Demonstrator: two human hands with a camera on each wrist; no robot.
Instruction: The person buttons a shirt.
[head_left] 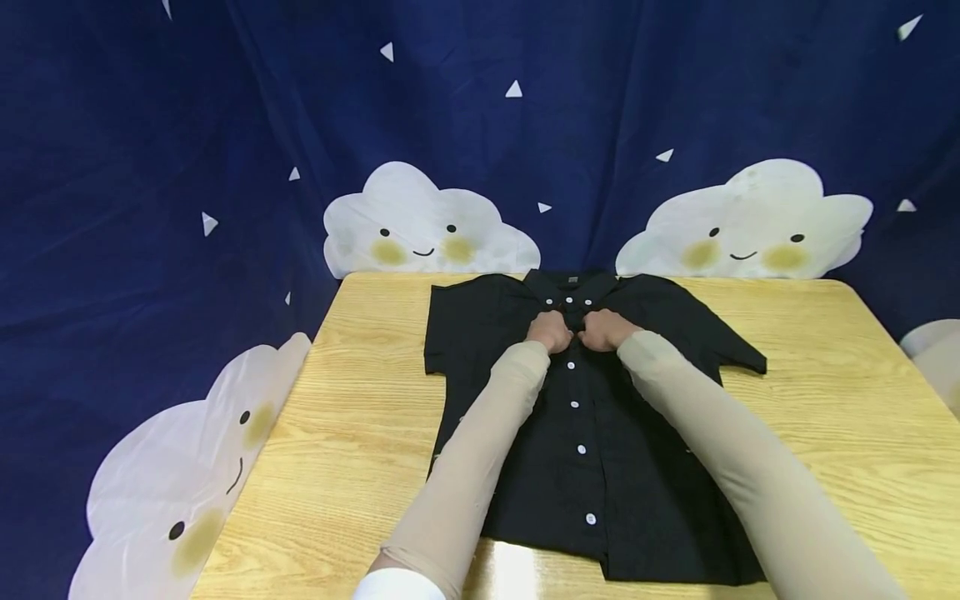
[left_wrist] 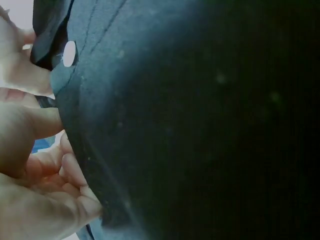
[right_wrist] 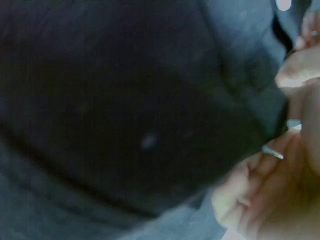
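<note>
A black short-sleeved button-up shirt (head_left: pixel 645 467) lies front side up, its collar toward the far table edge. White buttons run down its front placket (head_left: pixel 577 425). Just below the collar, my left hand (head_left: pixel 551 331) pinches the cloth at the front opening. Close beside it, my right hand (head_left: pixel 606 330) pinches the opposite side of the opening. In the left wrist view, fingertips hold the dark fabric edge near a white button (left_wrist: pixel 69 54). The right wrist view has fingers (right_wrist: pixel 230 200) at the cloth edge, with much of the fabric dark and blurred.
The shirt lies on a light wood-grain table (head_left: pixel 360 400), which extends to both sides of it. Behind hangs a dark blue curtain (head_left: pixel 465 100) with smiling white clouds (head_left: pixel 427 212) and small white triangles.
</note>
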